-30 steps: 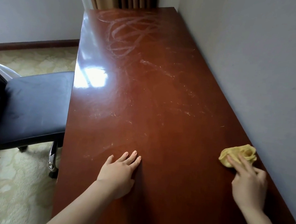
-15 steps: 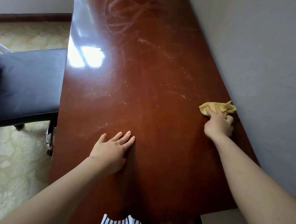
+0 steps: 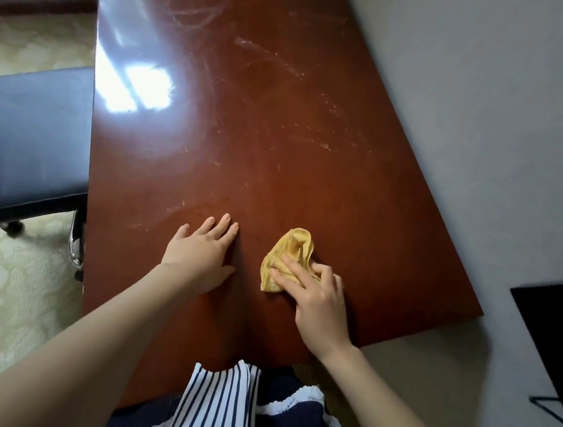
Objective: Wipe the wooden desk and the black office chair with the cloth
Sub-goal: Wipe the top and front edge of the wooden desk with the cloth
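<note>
Pressing the crumpled yellow cloth (image 3: 289, 250) onto the near part of the wooden bench (image 3: 315, 130), I am working with my right hand (image 3: 318, 301), two fingers (image 3: 294, 266) lying stretched across it and the others bending at its right edge. My left hand (image 3: 200, 257) is resting palm-down just beside the cloth, fingers straight, slightly spread, holding nothing. The black office chair (image 3: 29, 144) is standing against the bench's left side.

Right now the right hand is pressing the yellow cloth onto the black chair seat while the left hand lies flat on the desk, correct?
Not the chair seat. The head view shows the right hand pressing the yellow cloth onto the wooden desk; the left hand lies flat on the desk beside it.
</note>
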Action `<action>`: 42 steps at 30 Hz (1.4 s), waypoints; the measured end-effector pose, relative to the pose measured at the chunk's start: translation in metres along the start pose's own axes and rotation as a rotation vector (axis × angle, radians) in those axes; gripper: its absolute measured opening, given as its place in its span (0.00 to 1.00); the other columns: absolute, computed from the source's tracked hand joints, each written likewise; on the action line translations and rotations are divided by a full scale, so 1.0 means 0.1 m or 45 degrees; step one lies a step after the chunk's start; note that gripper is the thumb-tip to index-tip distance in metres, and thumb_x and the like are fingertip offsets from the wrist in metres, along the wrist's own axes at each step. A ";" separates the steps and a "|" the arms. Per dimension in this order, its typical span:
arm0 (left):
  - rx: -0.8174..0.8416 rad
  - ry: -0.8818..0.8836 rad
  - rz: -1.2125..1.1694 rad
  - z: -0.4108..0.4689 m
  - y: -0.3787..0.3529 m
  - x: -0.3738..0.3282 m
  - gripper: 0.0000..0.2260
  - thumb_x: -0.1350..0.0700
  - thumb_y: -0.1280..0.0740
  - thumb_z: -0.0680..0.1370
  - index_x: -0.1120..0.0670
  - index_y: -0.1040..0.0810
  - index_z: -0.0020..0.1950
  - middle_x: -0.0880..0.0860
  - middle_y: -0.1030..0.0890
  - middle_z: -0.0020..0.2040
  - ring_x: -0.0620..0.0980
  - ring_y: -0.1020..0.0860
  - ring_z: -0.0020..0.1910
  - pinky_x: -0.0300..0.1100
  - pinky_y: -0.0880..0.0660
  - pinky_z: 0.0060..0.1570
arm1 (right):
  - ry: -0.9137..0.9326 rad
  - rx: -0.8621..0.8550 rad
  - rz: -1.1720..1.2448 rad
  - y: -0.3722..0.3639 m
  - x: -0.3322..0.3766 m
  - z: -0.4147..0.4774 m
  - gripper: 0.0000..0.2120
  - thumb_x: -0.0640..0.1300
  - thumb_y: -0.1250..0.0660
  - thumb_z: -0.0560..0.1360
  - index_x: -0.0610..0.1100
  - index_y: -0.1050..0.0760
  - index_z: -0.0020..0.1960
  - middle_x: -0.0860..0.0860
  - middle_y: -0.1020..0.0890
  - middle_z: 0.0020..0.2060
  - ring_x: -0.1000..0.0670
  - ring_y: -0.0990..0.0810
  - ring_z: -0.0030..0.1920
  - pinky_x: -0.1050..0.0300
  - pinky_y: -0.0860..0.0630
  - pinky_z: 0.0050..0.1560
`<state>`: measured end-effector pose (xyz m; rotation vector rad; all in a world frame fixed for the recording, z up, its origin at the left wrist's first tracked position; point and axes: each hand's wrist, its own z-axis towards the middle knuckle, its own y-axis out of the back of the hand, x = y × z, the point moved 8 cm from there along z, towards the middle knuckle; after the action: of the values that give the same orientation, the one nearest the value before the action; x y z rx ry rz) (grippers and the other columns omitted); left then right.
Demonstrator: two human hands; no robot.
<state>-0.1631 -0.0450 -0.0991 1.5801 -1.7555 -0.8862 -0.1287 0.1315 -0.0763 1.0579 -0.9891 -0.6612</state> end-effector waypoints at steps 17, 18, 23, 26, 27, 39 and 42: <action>0.052 -0.019 0.056 -0.03 -0.02 -0.05 0.54 0.27 0.35 0.66 0.50 0.62 0.78 0.48 0.62 0.78 0.50 0.56 0.77 0.55 0.47 0.73 | -1.019 -0.192 -0.150 0.76 -2.06 -0.21 0.26 0.29 0.44 0.76 0.51 0.24 0.65 0.53 0.29 0.69 0.40 0.33 0.58 0.50 0.36 0.58; 0.054 -0.020 0.058 -0.03 -0.02 -0.05 0.54 0.27 0.35 0.66 0.50 0.62 0.78 0.48 0.62 0.78 0.51 0.56 0.77 0.55 0.47 0.73 | -1.067 -0.192 -0.142 0.74 -2.11 -0.12 0.25 0.30 0.44 0.77 0.52 0.24 0.65 0.53 0.30 0.70 0.40 0.34 0.60 0.50 0.38 0.60; 0.055 -0.027 0.073 -0.05 0.00 -0.05 0.55 0.28 0.34 0.66 0.50 0.63 0.78 0.49 0.62 0.78 0.51 0.56 0.77 0.54 0.47 0.73 | -1.369 -0.200 0.052 0.62 -2.14 0.10 0.20 0.40 0.42 0.80 0.57 0.29 0.68 0.49 0.35 0.71 0.38 0.36 0.64 0.41 0.38 0.67; 0.055 -0.039 0.099 -0.05 0.00 -0.07 0.55 0.29 0.33 0.66 0.51 0.63 0.78 0.49 0.62 0.78 0.51 0.56 0.77 0.53 0.46 0.72 | -1.247 -0.053 -0.060 0.51 -1.90 0.16 0.22 0.41 0.46 0.81 0.60 0.32 0.70 0.52 0.35 0.71 0.42 0.36 0.61 0.46 0.37 0.64; 0.054 -0.039 0.103 -0.05 0.01 -0.07 0.55 0.29 0.33 0.66 0.51 0.63 0.78 0.49 0.62 0.78 0.51 0.56 0.77 0.53 0.46 0.72 | -1.126 -0.033 -0.111 0.47 -1.75 0.19 0.24 0.38 0.46 0.80 0.60 0.33 0.70 0.52 0.35 0.71 0.42 0.36 0.61 0.47 0.37 0.63; 0.011 -0.063 0.255 -0.11 0.01 -0.02 0.54 0.27 0.37 0.66 0.50 0.65 0.77 0.48 0.63 0.78 0.49 0.56 0.77 0.55 0.44 0.72 | -0.203 -0.063 -0.056 0.03 -0.05 -0.40 0.23 0.34 0.45 0.74 0.51 0.19 0.58 0.51 0.19 0.58 0.41 0.23 0.49 0.48 0.27 0.47; -0.029 -0.082 0.266 -0.13 0.00 -0.02 0.52 0.26 0.39 0.67 0.49 0.65 0.77 0.48 0.64 0.78 0.49 0.56 0.77 0.54 0.44 0.72 | 0.001 -0.058 -0.117 0.08 -0.08 -0.67 0.22 0.35 0.45 0.73 0.50 0.18 0.57 0.50 0.19 0.58 0.40 0.21 0.49 0.47 0.24 0.47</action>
<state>-0.1520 -0.0439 -0.0914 1.3374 -1.9079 -0.8593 -0.0722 0.1683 -0.0817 1.0685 -0.9248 -0.7546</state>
